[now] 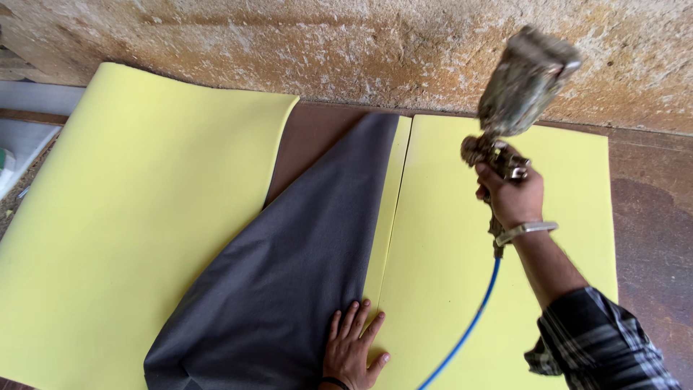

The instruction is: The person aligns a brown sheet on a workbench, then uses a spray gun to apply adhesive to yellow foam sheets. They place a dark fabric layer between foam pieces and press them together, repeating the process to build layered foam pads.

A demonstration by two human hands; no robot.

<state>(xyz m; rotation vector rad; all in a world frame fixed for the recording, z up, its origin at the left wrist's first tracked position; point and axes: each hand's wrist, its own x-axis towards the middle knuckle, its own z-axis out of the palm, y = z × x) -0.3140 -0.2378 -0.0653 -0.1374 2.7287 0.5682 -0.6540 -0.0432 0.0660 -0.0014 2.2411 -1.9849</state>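
Down at the bottom edge of the view, the left hand (354, 350) lies flat with its fingers spread, pressing on the lower corner of a grey fabric sheet (296, 267) where that sheet meets the seam between two foam pieces. A dark band circles its wrist. The fabric is folded back on itself into a long triangular flap, its point reaching up toward the wall, and it covers part of the left yellow foam sheet (130, 209) and the strip of brown tabletop (310, 141) between the foams.

The right hand (511, 195) is raised above the right yellow foam sheet (447, 260), closed in a fist around the handle of a spray gun (516, 101). The gun's metal cup, crusted with dried residue, stands tilted up and to the right above the hand. A blue air hose (469, 328) runs from the base of the handle down across the foam toward the bottom edge. A metal bracelet sits on the right wrist, and a plaid sleeve (599, 343) covers the forearm.

Behind the foam sheets runs a rough, stained plaster wall (325, 43). The bare brown tabletop also shows at the right.
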